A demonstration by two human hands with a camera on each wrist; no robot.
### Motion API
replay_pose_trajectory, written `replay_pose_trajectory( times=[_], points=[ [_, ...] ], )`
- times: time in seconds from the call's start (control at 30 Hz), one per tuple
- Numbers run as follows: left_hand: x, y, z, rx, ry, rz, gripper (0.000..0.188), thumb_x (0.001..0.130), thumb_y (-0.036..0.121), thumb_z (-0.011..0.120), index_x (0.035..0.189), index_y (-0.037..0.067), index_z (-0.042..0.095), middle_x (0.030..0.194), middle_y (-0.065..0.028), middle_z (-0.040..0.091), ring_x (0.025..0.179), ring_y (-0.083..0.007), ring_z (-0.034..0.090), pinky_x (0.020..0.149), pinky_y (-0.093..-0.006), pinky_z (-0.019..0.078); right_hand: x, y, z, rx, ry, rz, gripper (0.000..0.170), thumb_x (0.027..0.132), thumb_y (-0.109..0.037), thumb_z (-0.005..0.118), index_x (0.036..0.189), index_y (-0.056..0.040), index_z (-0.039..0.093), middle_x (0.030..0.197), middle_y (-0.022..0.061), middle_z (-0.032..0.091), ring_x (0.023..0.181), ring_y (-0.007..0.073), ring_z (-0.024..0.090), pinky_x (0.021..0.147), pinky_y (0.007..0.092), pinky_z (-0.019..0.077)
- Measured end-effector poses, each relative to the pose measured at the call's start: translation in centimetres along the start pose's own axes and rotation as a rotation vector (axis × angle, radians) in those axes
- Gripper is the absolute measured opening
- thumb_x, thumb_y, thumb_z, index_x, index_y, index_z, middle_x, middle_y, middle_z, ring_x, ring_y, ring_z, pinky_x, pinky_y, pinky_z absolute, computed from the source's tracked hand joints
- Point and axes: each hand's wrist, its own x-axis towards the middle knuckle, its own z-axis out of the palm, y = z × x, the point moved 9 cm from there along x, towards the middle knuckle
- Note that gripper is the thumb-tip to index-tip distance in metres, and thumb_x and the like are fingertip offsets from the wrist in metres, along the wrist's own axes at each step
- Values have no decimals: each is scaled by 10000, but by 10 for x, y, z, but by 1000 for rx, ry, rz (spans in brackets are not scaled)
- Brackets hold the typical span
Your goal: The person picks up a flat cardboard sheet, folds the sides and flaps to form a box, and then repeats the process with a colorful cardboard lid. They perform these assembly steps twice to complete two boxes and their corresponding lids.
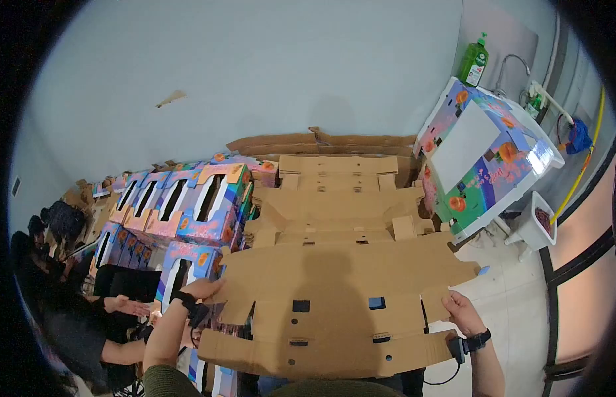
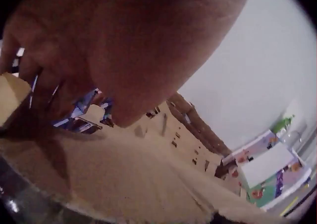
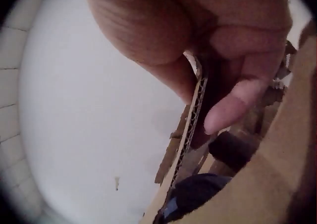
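Note:
An unfolded cardboard box (image 1: 321, 271), brown side up with cut slots and flaps, spans the front of the head view. My left hand (image 1: 203, 289) holds it at the left edge; the fingers are partly hidden in the left wrist view, where the hand (image 2: 99, 50) reaches over the board. At the near right, my right hand (image 1: 461, 312) grips a flap. The right wrist view shows the right thumb and fingers (image 3: 230, 105) pinching the corrugated edge (image 3: 190, 120) from both sides.
Printed boxes (image 1: 215, 205) with long slots stand in rows at the left. Another person's hand (image 1: 128, 306) is close to them. A printed board (image 1: 483, 159) leans by the sink at the right, near a green soap bottle (image 1: 475, 63). A white bin (image 1: 531, 228) stands on the floor.

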Motion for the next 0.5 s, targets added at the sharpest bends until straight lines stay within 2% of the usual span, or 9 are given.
replay_pose_trajectory(
  times=[0.07, 0.1, 0.13, 0.2, 0.3, 0.33, 0.43, 0.47, 0.5],
  points=[
    [14, -28, 10, 9, 60, -27, 914, 912, 760, 473, 1077, -107, 713, 968, -262, 735, 891, -349, 714, 802, -444, 523, -14, 0, -1, 41, 32, 6, 417, 1041, -261, 617, 1413, -87, 545, 1205, 36, 690, 1057, 137, 678, 864, 312, 573],
    [24, -43, -19, 20, 76, -16, 905, 916, 772, 455, 1046, -85, 717, 976, -246, 736, 892, -344, 714, 796, -445, 526, 9, -3, 19, 91, 23, -6, 417, 1042, -254, 614, 1413, -77, 546, 1209, 38, 689, 1057, 137, 677, 865, 312, 571],
    [30, -22, -9, -26, 76, 42, 898, 920, 784, 437, 1014, -63, 720, 984, -230, 737, 894, -338, 713, 790, -446, 528, 8, -22, 8, 76, 49, -32, 417, 1043, -247, 611, 1413, -67, 546, 1213, 40, 688, 1056, 136, 676, 865, 313, 570],
    [10, -15, -24, -184, 100, -67, 819, 922, 743, 523, 963, -51, 718, 943, -207, 735, 823, -337, 712, 733, -439, 537, 14, -27, 9, 90, 55, -55, 421, 1044, -233, 605, 1418, -50, 541, 1223, 41, 684, 1062, 135, 671, 871, 314, 567],
    [14, -3, -18, -308, -7, -43, 721, 918, 671, 612, 958, -37, 741, 874, -158, 724, 735, -263, 688, 664, -387, 521, 21, -38, -3, 63, 70, -85, 429, 1047, -211, 595, 1432, -34, 528, 1238, 42, 677, 1074, 131, 660, 884, 312, 558],
    [19, -2, -24, -366, 65, 48, 501, 895, 460, 747, 872, -40, 731, 749, -58, 681, 631, -113, 589, 587, -300, 450, 21, -41, -2, 63, 76, -78, 430, 1049, -203, 591, 1437, -32, 526, 1240, 43, 675, 1073, 127, 655, 889, 307, 553],
    [7, 13, -49, -700, 147, 157, 399, 922, 378, 743, 839, -12, 719, 746, -32, 666, 625, -106, 577, 568, -305, 447, 32, -61, 6, 0, 74, -141, 410, 1055, -180, 575, 1433, -28, 527, 1238, 42, 673, 1065, 117, 638, 906, 291, 531],
    [6, 19, -59, -762, 204, 153, 304, 946, 293, 728, 809, 24, 694, 721, 3, 638, 620, -85, 560, 546, -283, 431, 34, -69, 11, -30, 72, -172, 400, 1057, -173, 569, 1428, -28, 530, 1236, 42, 672, 1061, 114, 632, 912, 285, 522],
    [7, 25, -66, -773, 233, 162, 292, 949, 284, 726, 803, 34, 685, 712, 12, 627, 613, -78, 549, 540, -277, 419, 35, -76, 16, -23, 69, -171, 389, 1059, -166, 564, 1420, -24, 533, 1238, 43, 670, 1070, 115, 626, 927, 285, 512]
  ],
)
